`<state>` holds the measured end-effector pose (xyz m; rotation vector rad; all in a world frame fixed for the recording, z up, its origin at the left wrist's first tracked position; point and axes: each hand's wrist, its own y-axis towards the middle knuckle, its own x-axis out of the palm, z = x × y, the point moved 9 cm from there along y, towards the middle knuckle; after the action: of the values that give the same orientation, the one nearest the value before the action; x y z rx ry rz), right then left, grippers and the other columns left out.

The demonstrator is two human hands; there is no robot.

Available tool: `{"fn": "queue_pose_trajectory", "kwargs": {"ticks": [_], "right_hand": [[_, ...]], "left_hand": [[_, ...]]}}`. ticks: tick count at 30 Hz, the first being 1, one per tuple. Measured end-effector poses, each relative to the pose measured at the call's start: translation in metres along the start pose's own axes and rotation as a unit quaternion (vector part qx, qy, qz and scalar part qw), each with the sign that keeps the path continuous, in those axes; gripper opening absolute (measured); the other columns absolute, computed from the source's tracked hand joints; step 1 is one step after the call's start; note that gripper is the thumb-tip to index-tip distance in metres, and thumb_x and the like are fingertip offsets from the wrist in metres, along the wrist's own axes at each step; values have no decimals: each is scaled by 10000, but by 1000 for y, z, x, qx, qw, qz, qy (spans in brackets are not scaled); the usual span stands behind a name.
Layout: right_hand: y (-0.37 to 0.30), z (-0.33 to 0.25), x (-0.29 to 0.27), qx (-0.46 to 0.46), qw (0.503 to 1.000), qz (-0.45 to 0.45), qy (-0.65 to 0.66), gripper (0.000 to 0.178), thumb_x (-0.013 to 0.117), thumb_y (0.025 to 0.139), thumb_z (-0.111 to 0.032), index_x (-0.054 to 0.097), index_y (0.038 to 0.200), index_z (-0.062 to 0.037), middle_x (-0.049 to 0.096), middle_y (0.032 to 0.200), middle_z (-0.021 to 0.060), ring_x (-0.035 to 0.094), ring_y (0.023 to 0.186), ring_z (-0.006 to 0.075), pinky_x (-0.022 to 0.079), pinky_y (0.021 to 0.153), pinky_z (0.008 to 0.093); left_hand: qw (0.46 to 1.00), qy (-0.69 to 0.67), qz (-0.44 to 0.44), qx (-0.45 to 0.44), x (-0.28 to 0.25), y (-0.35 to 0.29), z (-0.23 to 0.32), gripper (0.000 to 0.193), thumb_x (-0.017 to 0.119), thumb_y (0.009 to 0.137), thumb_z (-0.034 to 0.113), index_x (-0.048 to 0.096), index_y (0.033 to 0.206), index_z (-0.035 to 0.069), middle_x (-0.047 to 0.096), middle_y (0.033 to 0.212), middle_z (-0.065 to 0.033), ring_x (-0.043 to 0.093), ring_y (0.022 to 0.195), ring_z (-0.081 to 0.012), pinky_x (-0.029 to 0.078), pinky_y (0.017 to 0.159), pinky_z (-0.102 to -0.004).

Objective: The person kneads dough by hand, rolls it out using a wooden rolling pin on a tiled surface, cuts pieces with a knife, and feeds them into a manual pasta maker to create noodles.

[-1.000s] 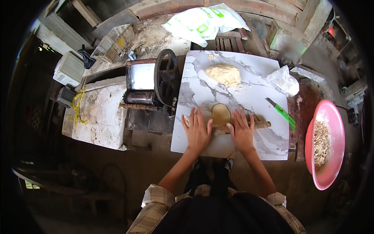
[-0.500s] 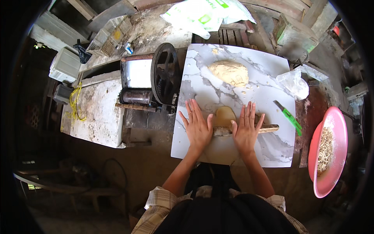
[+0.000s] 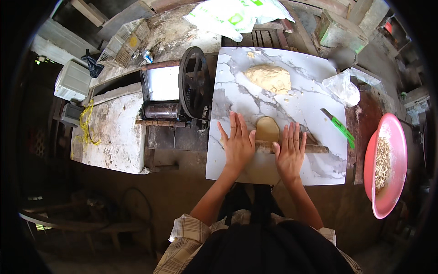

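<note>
Resting palm-down over the wooden rolling pin (image 3: 315, 149), the left hand (image 3: 239, 148) and right hand (image 3: 289, 157) are stretching their fingers out flat, neither one curling into a grip. The rounded, flattened dough piece (image 3: 267, 129) is lying on the marble-patterned board (image 3: 220, 166), showing between the hands along the pin's far side. Uneven palm pressure could be leaving one edge thinner; dough, if tacky, could be clinging to the wood and tearing.
</note>
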<state>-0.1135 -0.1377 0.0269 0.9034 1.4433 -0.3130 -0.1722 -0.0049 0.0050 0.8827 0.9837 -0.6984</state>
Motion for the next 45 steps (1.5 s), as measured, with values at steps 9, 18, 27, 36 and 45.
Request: {"fn": "queue_pose_trajectory", "kwargs": {"ticks": [9,18,27,36,45], "right_hand": [[45,21,15,39,997,66,-7,398,461,900,-257,581,1107,61,523,1234,212,339,1302,298,160,1098,490],[-11,-1,-3,44,996,64,-38,423,457,903,-239,511,1205,52,432,1341,188,299,1329,294,166,1099,483],[21,10,6,86,991,59,-82,465,445,908,-275,486,1239,49,388,1382,182,237,1361,258,127,1100,502],[21,4,-3,71,993,72,-66,572,452,901,-342,389,1312,51,284,1444,174,173,1382,259,102,1098,520],[49,16,3,95,989,97,-51,564,406,922,-347,382,1315,57,276,1447,173,166,1384,243,81,1104,512]], "left_hand": [[996,-16,80,35,-3,55,6,582,405,924,296,323,1291,-148,362,1360,-259,221,1355,-318,64,1067,-605],[996,-9,34,80,-2,7,11,556,385,935,302,356,1294,-121,429,1333,-206,244,1350,-306,56,1074,-585],[994,-52,71,59,1,44,5,542,403,931,303,394,1269,-120,432,1332,-214,231,1352,-313,74,1081,-570],[993,-69,87,48,-6,27,3,519,422,925,288,407,1281,-89,401,1353,-227,230,1350,-335,117,1079,-556],[995,-48,85,-13,-2,57,-4,515,377,947,301,372,1314,-60,386,1374,-199,185,1363,-341,59,1076,-576]]}}
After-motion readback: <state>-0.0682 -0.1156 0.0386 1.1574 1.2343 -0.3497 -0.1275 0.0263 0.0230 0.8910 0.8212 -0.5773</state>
